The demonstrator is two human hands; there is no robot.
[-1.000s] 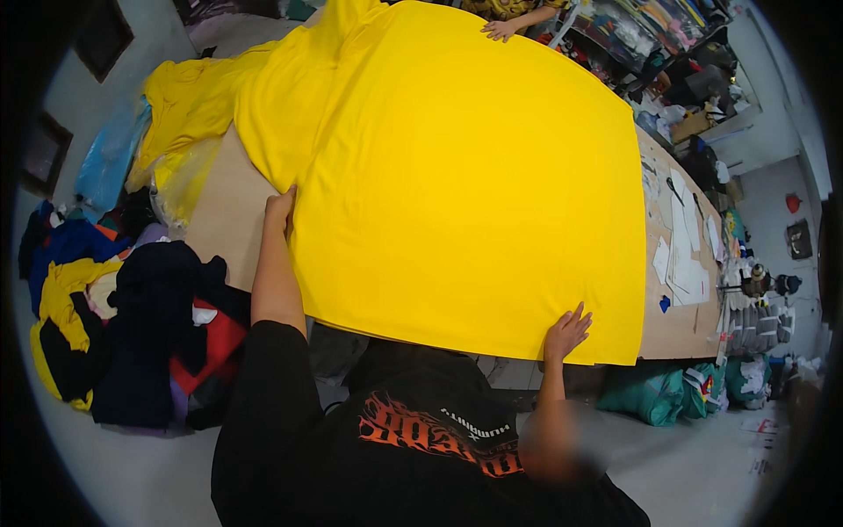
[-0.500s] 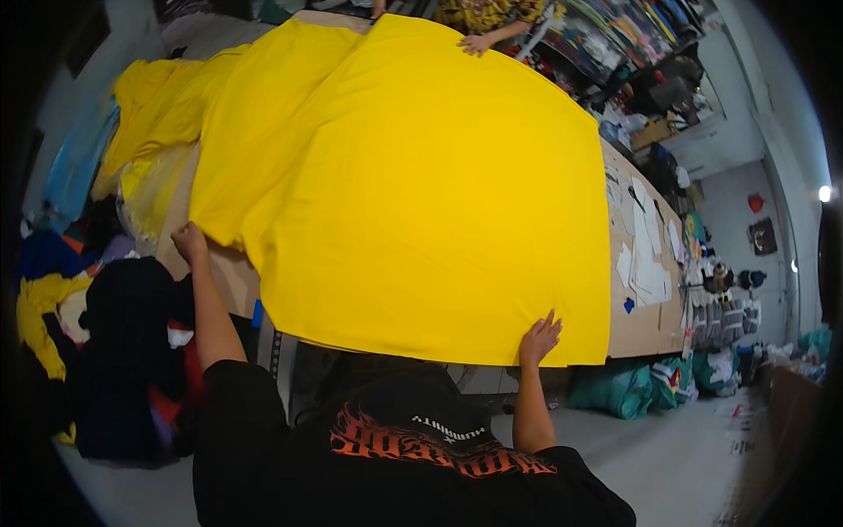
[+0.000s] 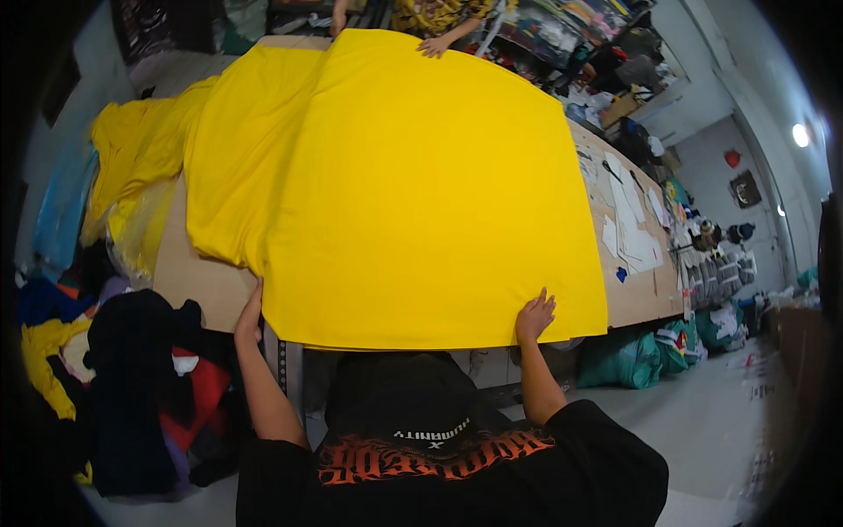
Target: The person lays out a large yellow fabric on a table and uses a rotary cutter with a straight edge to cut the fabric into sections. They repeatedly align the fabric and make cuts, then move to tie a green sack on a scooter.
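Note:
A wide sheet of yellow fabric (image 3: pixel 421 202) lies spread over the table, its near edge reaching the table's front side. My right hand (image 3: pixel 535 318) rests flat on it near the front right corner, fingers stretched and apart. At the fabric's left front edge is my left hand (image 3: pixel 251 312), seen side-on and touching or very close to the cloth; its grip is hidden. Folds run through the left part of the fabric, and more yellow cloth (image 3: pixel 140 145) is bunched beyond it. Across the table, a co-worker's hand (image 3: pixel 433 46) lies on the far edge.
Brown board tabletop (image 3: pixel 211 290) shows at the left. White paper pieces (image 3: pixel 634 233) and scissors (image 3: pixel 612 171) lie on its right end. Dark clothes (image 3: pixel 132 386) are heaped at my left. Green sacks (image 3: pixel 623 358) stand on the floor at the right, and cluttered shelves (image 3: pixel 562 35) behind.
My left hand has left the fabric's left corner and come right and nearer along its edge. The folds on the left have shifted, and the fabric's middle is smoother. My right hand stays at the front.

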